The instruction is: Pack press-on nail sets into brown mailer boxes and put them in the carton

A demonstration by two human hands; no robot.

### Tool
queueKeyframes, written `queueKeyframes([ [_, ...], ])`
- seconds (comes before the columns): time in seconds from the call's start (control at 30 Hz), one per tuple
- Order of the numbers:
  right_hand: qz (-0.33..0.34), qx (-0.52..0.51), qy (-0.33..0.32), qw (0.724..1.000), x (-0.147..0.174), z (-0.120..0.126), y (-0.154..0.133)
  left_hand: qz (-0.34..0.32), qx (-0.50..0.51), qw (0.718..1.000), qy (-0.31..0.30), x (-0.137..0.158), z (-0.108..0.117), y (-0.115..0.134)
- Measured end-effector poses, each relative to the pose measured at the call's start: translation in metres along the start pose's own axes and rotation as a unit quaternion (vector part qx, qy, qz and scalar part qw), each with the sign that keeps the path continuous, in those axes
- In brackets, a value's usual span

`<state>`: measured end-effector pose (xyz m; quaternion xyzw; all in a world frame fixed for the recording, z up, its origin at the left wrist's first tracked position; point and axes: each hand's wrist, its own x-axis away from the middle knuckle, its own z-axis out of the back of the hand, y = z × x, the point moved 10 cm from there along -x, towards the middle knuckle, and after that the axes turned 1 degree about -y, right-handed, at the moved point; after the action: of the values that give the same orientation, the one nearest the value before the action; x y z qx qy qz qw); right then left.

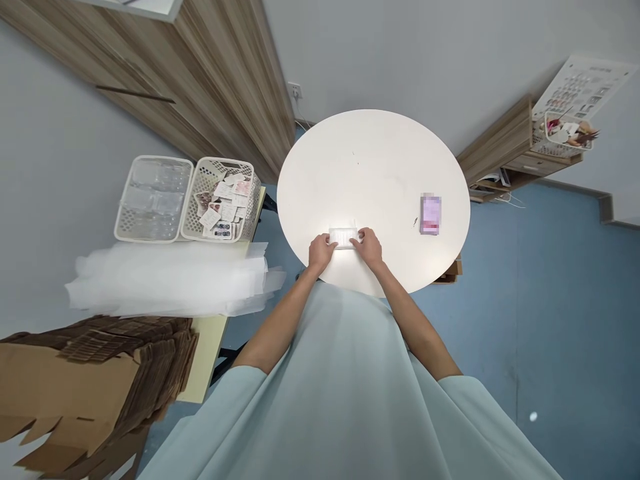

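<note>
Pinching opposite ends of a small white packet (343, 238), the left hand (321, 253) and right hand (370, 250) have a fingertip grip near seven o'clock on the tabletop (370, 167). Uneven pressure could crumple it or let an end slip. It looks rectangular, faintly marked. A blurred purple-pink block (431, 215) sits toward three o'clock.

Two hands, a left hand (321, 252) and a right hand (369, 248); one white packet (343, 236) and one purple item (431, 215), at seven and three o'clock on one desk (360, 160); two white baskets (254, 207) between nine and ten, a third basket (544, 143) toward two; one cardboard pile (65, 380) toward eight.
</note>
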<state>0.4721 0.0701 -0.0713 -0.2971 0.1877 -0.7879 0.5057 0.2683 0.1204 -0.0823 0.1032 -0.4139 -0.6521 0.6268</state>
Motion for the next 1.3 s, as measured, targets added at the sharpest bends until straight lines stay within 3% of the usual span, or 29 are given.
queueKeyframes([
  [0.07, 0.083, 0.041, 0.008, 0.996, 0.001, 0.001, -0.020, -0.029, -0.028, 0.999, 0.026, 0.004, 0.006, 0.008],
  [0.17, 0.192, 0.098, -0.030, 0.976, 0.010, -0.011, -0.043, -0.134, -0.077, 0.987, 0.034, 0.011, 0.005, 0.031],
  [0.23, 0.217, 0.121, -0.053, 0.967, 0.018, -0.019, -0.046, -0.190, -0.099, 0.977, 0.012, 0.016, -0.002, 0.042],
  [0.33, 0.224, 0.154, -0.055, 0.961, 0.035, -0.025, -0.047, -0.205, -0.110, 0.972, -0.011, 0.022, -0.005, 0.040],
  [0.5, 0.213, 0.213, -0.058, 0.952, 0.068, -0.037, -0.053, -0.185, -0.036, 0.982, -0.014, 0.044, 0.001, 0.014],
  [0.6, 0.199, 0.198, -0.068, 0.957, 0.074, -0.037, -0.057, -0.072, 0.072, 0.995, 0.021, 0.053, 0.007, -0.021],
  [0.67, 0.164, 0.156, -0.073, 0.971, 0.067, -0.029, -0.053, 0.029, 0.156, 0.987, 0.031, 0.058, 0.002, -0.044],
  [0.73, 0.109, 0.099, -0.082, 0.986, 0.056, -0.019, -0.043, 0.090, 0.219, 0.972, 0.012, 0.060, -0.011, -0.053],
  [0.87, 0.031, -0.004, -0.114, 0.993, 0.040, -0.006, -0.028, 0.073, 0.249, 0.965, -0.037, 0.051, -0.030, -0.030],
  [1.03, 0.009, -0.118, -0.123, 0.985, 0.038, 0.006, -0.019, 0.048, 0.274, 0.958, -0.068, 0.038, -0.043, 0.005],
  [1.17, 0.005, -0.181, -0.070, 0.981, 0.031, 0.024, -0.005, 0.038, 0.220, 0.971, -0.090, 0.033, -0.054, 0.021],
  [1.3, -0.013, -0.147, -0.002, 0.989, 0.015, 0.039, 0.016, 0.011, 0.192, 0.977, -0.092, 0.025, -0.063, 0.029],
])
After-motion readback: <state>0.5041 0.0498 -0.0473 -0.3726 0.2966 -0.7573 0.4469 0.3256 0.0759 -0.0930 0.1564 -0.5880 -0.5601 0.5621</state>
